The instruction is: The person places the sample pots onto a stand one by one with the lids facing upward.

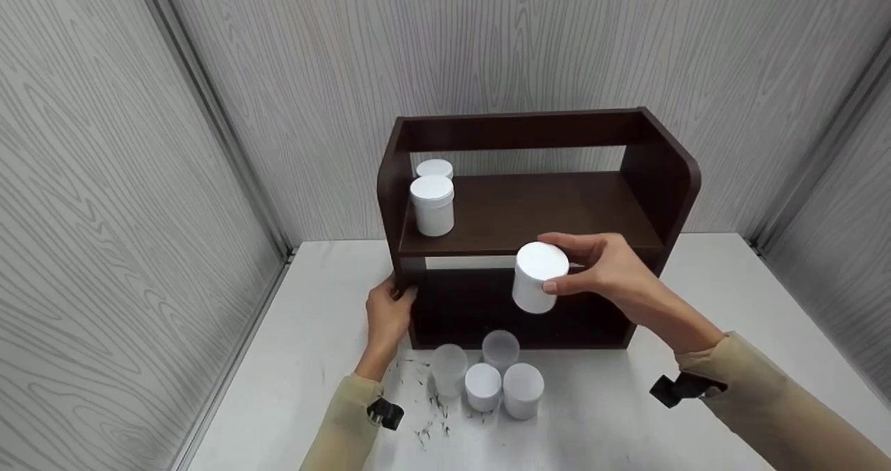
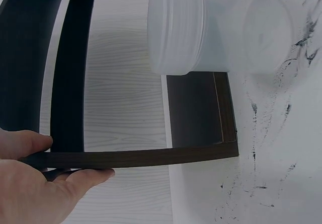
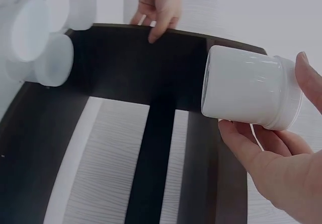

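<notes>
My right hand [image 1: 604,269] holds a white lidded jar [image 1: 534,291] upright between thumb and fingers, in front of the dark brown shelf [image 1: 543,206]. In the right wrist view the jar [image 3: 246,85] shows its smooth side and ridged lid. At the shelf's left side panel, my left hand [image 1: 388,314] grips the panel's front edge. In the left wrist view the thumb lies on one face of the panel [image 2: 136,158] and the fingers on the other. Two white jars stand on the upper board at its left end, the front one [image 1: 433,213] partly hiding the rear one [image 1: 435,168].
Several jars stand grouped on the white table [image 1: 320,276] before the shelf: a white one [image 1: 482,387], a whitish one [image 1: 523,391] and translucent ones [image 1: 449,370]. Dark marks streak the table near them. Grey wood-grain walls [image 1: 487,40] enclose the table's back and sides.
</notes>
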A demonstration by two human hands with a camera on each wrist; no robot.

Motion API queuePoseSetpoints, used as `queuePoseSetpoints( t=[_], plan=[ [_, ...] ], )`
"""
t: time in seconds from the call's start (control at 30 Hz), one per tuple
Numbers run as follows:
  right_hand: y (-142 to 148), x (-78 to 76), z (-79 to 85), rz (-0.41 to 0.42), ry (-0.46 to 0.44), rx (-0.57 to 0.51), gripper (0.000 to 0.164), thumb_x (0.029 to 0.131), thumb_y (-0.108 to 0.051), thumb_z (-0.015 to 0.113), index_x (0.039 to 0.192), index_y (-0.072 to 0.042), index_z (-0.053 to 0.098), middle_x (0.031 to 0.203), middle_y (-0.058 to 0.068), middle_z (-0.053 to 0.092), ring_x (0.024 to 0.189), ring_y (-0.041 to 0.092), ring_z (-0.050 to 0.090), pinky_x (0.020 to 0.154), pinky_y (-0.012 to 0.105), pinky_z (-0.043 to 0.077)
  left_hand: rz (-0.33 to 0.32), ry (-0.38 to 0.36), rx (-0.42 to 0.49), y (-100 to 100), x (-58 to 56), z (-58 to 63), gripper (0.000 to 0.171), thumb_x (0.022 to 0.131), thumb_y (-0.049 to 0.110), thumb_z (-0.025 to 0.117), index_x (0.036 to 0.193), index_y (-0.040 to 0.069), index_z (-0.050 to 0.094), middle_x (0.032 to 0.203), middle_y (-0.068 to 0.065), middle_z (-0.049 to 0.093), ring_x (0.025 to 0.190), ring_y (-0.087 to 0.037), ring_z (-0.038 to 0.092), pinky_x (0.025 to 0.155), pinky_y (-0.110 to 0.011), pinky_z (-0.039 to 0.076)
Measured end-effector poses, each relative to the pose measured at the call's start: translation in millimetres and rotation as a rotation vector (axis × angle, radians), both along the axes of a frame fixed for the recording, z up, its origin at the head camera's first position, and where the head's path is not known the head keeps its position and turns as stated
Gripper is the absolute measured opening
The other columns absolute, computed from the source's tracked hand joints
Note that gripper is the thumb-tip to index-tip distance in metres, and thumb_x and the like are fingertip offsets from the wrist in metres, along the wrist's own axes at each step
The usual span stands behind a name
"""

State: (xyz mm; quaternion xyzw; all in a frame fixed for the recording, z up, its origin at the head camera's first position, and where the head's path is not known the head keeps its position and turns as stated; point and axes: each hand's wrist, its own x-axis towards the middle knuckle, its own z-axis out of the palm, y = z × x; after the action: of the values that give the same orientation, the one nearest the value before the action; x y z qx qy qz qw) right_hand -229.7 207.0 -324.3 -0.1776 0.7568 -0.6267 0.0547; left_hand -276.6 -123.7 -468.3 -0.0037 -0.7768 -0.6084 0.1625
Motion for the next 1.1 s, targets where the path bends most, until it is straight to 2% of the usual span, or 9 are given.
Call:
queuePoseSetpoints(
  t=[0.4,0.63,0.87,1.1],
  plan=[
    [-12,-28.8,30.0,0.006,0.014,-0.056,0.070,0.077,0.003,0.090,0.142,0.003,0.063,0.123,0.013,0.075,0.109,0.022,0.071,0.094,0.033,0.058,0.005,-0.007,-0.013,-1,-1.4,-0.5,0.042,0.101,0.005,0.063,0.139,-0.013,0.059,0.133,-0.030,0.065,0.125,-0.041,0.064,0.104,-0.050,0.052],
    [-18,-50.4,43.0,-0.040,0.017,-0.062,0.069,0.078,0.002,0.090,0.142,0.003,0.063,0.120,0.011,0.076,0.107,0.018,0.071,0.091,0.030,0.058,0.016,-0.009,-0.026,-1,-2.5,-1.1,0.043,0.101,0.004,0.063,0.140,-0.014,0.058,0.134,-0.031,0.065,0.125,-0.041,0.063,0.105,-0.051,0.051],
    [-24,-70.8,52.8,-0.051,0.022,-0.048,0.068,0.081,-0.001,0.090,0.143,0.003,0.062,0.124,0.014,0.074,0.111,0.019,0.069,0.096,0.031,0.056,-0.015,0.004,-0.033,2,-0.7,0.9,0.048,0.103,0.006,0.062,0.144,-0.015,0.051,0.137,-0.031,0.062,0.128,-0.042,0.061,0.105,-0.050,0.052],
    [-33,-91.7,60.1,-0.092,0.051,-0.040,0.065,0.079,-0.002,0.091,0.139,0.001,0.067,0.122,0.010,0.075,0.106,0.017,0.068,0.094,0.029,0.055,-0.002,0.011,-0.021,0,-1.1,-0.5,0.045,0.102,0.006,0.063,0.142,-0.013,0.055,0.134,-0.029,0.065,0.125,-0.039,0.064,0.103,-0.048,0.053]
  ],
)
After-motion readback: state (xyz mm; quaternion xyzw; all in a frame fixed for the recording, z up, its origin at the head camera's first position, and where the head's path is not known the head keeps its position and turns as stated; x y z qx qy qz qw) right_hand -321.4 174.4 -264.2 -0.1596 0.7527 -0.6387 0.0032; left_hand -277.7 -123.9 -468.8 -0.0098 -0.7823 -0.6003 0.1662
